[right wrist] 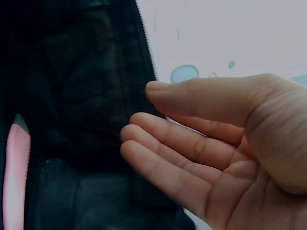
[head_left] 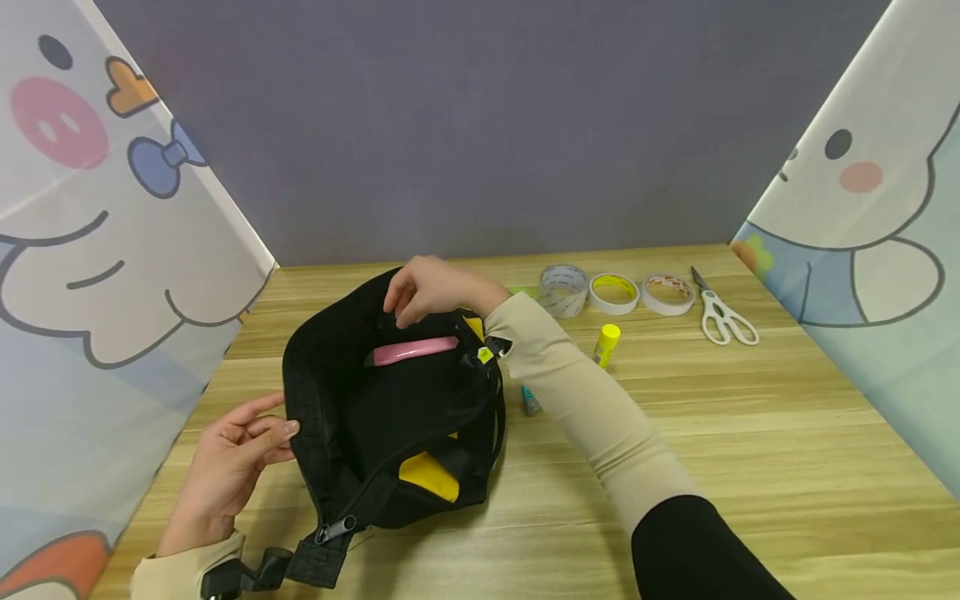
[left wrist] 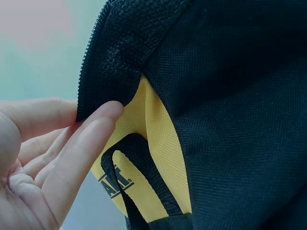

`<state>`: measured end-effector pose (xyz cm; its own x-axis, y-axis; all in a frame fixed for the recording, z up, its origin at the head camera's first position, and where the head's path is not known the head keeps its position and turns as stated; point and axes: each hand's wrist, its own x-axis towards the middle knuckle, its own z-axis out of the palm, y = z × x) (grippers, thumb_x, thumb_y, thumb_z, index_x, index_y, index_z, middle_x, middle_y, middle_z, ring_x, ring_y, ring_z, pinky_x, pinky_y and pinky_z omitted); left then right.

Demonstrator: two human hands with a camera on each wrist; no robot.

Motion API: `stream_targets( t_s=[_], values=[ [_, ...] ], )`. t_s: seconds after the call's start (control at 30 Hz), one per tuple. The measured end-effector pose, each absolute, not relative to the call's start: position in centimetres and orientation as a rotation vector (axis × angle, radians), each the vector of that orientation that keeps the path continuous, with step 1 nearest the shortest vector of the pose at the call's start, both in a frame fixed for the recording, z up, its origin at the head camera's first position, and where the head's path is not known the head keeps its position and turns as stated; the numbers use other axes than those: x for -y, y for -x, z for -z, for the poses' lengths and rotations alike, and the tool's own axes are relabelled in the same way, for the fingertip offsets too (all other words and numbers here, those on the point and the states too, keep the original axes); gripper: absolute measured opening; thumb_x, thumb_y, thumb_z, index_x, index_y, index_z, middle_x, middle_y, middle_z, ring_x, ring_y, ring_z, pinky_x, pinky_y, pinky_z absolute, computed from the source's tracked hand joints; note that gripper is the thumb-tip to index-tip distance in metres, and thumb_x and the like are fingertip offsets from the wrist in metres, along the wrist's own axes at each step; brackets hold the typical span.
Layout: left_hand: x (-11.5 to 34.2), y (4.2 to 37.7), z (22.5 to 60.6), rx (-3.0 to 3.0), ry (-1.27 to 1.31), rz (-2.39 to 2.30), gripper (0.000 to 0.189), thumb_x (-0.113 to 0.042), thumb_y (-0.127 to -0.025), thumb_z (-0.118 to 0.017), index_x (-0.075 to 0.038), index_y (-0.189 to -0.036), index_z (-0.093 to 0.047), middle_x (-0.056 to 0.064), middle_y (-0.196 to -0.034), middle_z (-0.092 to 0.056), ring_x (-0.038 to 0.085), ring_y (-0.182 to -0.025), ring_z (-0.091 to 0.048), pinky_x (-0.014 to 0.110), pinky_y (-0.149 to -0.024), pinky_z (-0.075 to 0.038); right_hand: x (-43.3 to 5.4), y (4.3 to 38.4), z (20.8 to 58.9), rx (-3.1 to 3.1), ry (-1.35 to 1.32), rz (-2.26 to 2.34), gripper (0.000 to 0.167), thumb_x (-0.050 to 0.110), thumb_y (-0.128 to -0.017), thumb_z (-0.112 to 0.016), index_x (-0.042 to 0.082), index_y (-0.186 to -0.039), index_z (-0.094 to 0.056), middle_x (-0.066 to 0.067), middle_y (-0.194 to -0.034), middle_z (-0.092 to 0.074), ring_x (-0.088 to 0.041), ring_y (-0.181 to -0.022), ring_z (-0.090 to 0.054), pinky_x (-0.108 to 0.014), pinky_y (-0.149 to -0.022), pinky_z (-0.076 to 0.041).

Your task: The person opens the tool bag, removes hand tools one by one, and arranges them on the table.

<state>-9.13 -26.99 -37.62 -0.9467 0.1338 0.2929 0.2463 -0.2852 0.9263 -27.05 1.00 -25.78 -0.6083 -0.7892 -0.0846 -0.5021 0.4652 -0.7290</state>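
A black and yellow zippered tool bag lies with its mouth open on the table. My left hand pinches the zipped rim at its left side; the left wrist view shows thumb and fingers on that rim. Above the far part of the mouth is my right hand, its fingers loosely bent with nothing between them. In the right wrist view its fingertips are close to the bag's rim; contact is unclear. Inside the bag lies a slim pink object with a dark tip, its kind unclear.
Right of the bag stand a clear tape roll, two white-sided tape rolls and white-handled scissors. A yellow glue stick and a small teal object are partly behind the right sleeve. Printed cloth walls flank the table.
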Motion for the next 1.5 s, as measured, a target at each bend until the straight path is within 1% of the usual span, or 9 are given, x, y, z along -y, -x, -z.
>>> stream_targets(
  t_s=[0.17, 0.43, 0.63, 0.77, 0.87, 1.1, 1.23, 1.37, 1.5],
  values=[
    [27.0, 9.1, 37.7, 1.827, 0.493, 2.419, 0.048, 0.021, -0.095, -0.048, -0.009, -0.126, -0.069, 0.006, -0.092, -0.075, 0.014, -0.074, -0.070, 0.025, -0.065, -0.061, 1.0, 27.0, 26.6, -2.375, 1.162, 0.685, 0.022, 0.005, -0.086, -0.077, 0.004, -0.108, -0.074, -0.004, -0.100, -0.075, -0.011, -0.091, -0.068, -0.019, -0.079, -0.054],
    [27.1, 9.0, 37.6, 1.835, 0.495, 2.418, 0.048, 0.021, -0.095, -0.048, -0.010, -0.125, -0.069, 0.006, -0.091, -0.075, 0.014, -0.074, -0.070, 0.025, -0.065, -0.061, 2.8, 27.2, 27.9, -2.410, 1.081, 0.565, 0.025, 0.002, -0.085, -0.077, 0.003, -0.109, -0.075, -0.003, -0.100, -0.073, -0.011, -0.083, -0.063, -0.019, -0.072, -0.053],
    [27.1, 9.1, 37.5, 1.837, 0.481, 2.417, 0.048, 0.021, -0.095, -0.048, -0.010, -0.125, -0.069, 0.006, -0.091, -0.075, 0.014, -0.073, -0.070, 0.026, -0.065, -0.061, 3.5, 27.2, 29.4, -2.416, 1.038, 0.448, 0.032, 0.004, -0.086, -0.077, 0.004, -0.118, -0.072, -0.003, -0.108, -0.069, -0.011, -0.076, -0.059, -0.021, -0.066, -0.053],
    [27.1, 9.1, 37.5, 1.829, 0.495, 2.419, 0.049, 0.022, -0.095, -0.047, -0.010, -0.125, -0.069, 0.006, -0.092, -0.075, 0.014, -0.073, -0.071, 0.026, -0.065, -0.061, 3.8, 27.2, 30.2, -2.425, 1.003, 0.383, 0.036, 0.004, -0.086, -0.078, 0.004, -0.122, -0.071, -0.003, -0.109, -0.067, -0.010, -0.072, -0.053, -0.020, -0.061, -0.049],
    [27.1, 9.1, 37.5, 1.832, 0.498, 2.416, 0.048, 0.021, -0.095, -0.047, -0.009, -0.126, -0.069, 0.006, -0.092, -0.075, 0.014, -0.074, -0.071, 0.026, -0.065, -0.061, 4.1, 27.1, 30.5, -2.452, 1.001, 0.340, 0.036, 0.003, -0.085, -0.079, 0.003, -0.120, -0.072, -0.002, -0.108, -0.067, -0.010, -0.071, -0.051, -0.020, -0.059, -0.046],
    [27.1, 9.2, 37.6, 1.826, 0.486, 2.431, 0.047, 0.021, -0.095, -0.048, -0.009, -0.125, -0.069, 0.006, -0.092, -0.075, 0.014, -0.074, -0.070, 0.026, -0.064, -0.061, 4.9, 27.0, 31.4, -2.503, 1.008, 0.251, 0.030, 0.004, -0.085, -0.079, 0.003, -0.114, -0.074, -0.002, -0.108, -0.069, -0.010, -0.077, -0.051, -0.020, -0.063, -0.047],
    [27.1, 9.2, 37.6, 1.834, 0.483, 2.423, 0.048, 0.021, -0.095, -0.048, -0.010, -0.125, -0.069, 0.006, -0.092, -0.075, 0.014, -0.073, -0.070, 0.025, -0.064, -0.061, 5.5, 27.2, 31.8, -2.520, 1.024, 0.226, 0.023, 0.004, -0.085, -0.080, 0.003, -0.108, -0.076, -0.001, -0.099, -0.068, -0.010, -0.074, -0.050, -0.020, -0.060, -0.044],
    [27.1, 9.2, 37.6, 1.836, 0.467, 2.426, 0.047, 0.021, -0.095, -0.048, -0.009, -0.125, -0.069, 0.006, -0.091, -0.075, 0.014, -0.073, -0.070, 0.025, -0.064, -0.061, 6.0, 27.2, 32.4, -2.537, 0.982, 0.231, 0.020, 0.003, -0.086, -0.079, 0.002, -0.106, -0.075, -0.002, -0.092, -0.063, -0.012, -0.072, -0.047, -0.021, -0.057, -0.039],
    [27.1, 9.2, 37.6, 1.838, 0.456, 2.427, 0.047, 0.021, -0.095, -0.049, -0.010, -0.125, -0.069, 0.006, -0.092, -0.075, 0.014, -0.073, -0.070, 0.026, -0.064, -0.061, 6.6, 27.1, 33.3, -2.559, 0.938, 0.173, 0.017, 0.002, -0.087, -0.077, 0.003, -0.103, -0.072, -0.005, -0.098, -0.063, -0.014, -0.076, -0.049, -0.022, -0.058, -0.041]
  ],
)
